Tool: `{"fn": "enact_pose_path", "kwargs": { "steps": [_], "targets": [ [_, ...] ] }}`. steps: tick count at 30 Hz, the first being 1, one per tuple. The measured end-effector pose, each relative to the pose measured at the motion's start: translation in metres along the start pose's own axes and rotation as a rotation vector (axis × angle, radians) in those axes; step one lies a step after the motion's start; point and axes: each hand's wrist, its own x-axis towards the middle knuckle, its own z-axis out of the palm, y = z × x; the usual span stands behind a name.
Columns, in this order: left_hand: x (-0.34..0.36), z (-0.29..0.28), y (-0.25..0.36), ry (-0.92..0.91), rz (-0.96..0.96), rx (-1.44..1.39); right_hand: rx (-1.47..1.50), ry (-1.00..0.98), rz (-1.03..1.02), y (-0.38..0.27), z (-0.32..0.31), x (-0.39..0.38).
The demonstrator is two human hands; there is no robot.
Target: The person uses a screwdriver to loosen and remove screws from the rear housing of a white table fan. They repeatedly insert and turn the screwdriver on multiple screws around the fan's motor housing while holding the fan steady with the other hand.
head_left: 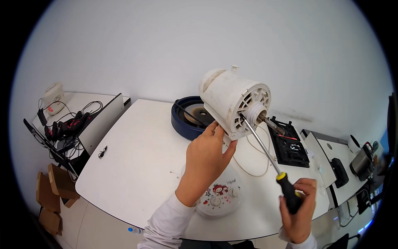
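Observation:
My left hand [205,155] grips the underside of a white fan motor housing [226,93], holding it tilted above the table. Its vented front faces right, and a metal shaft [271,124] sticks out of the threaded collar. In my right hand [302,211] is a screwdriver [265,149] with a black and yellow handle. The screwdriver's tip reaches into the vent slots beside the collar; what it touches inside is hidden. Below my left hand lies a round white fan base [219,203] with cartoon prints and knobs, partly covered by my forearm.
A round dark-blue pan-like thing [182,124] stands behind my left hand. Right of the housing lies an open black tool case [290,149], with a white cord [261,174] nearby. Side desks hold tangled cables [68,124] at left and a metal kettle [362,159] at right. Cardboard boxes [62,180] sit on the floor.

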Motion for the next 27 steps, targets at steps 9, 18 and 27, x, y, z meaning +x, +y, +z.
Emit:
{"fn": "enact_pose_path", "kwargs": {
  "steps": [9,18,27],
  "targets": [
    [-0.001,0.0,0.001,-0.018,-0.007,-0.057,-0.105,-0.025,0.028,0.004,-0.021,0.035],
    [-0.003,0.001,-0.004,-0.009,0.023,-0.034,-0.309,0.017,-0.253,-0.015,-0.028,0.034],
    [-0.002,0.005,-0.004,0.013,0.011,-0.037,0.787,-0.281,0.528,-0.001,-0.029,0.032]
  ]
}}
